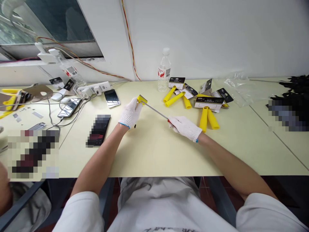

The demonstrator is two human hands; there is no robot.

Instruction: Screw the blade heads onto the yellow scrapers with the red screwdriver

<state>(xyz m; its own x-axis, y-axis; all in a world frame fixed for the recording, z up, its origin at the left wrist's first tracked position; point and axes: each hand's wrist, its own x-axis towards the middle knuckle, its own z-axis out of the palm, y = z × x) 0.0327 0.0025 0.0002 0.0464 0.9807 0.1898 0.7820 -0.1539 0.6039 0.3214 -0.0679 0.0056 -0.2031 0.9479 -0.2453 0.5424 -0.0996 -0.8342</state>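
Note:
My left hand (131,112), in a white knit glove, is closed around a small yellow scraper-like piece (142,99) with a metal edge. In my right hand (184,126), also gloved, is a screwdriver (156,111) with a long thin shaft and a bit of red at the handle; most of the handle is hidden by the fingers. The shaft slants up to the left, and its tip meets the yellow piece or lies just behind it; I cannot tell which. A tiny black bit (135,126) lies beside my left wrist.
Several yellow handles (204,120) with black-and-white cards lie at the back right, beside a plastic bag (238,90). An upright bottle (164,71) stands near the wall. Phones (112,98), a power strip (96,88) and cables fill the left. A person's arm (4,190) shows at far left.

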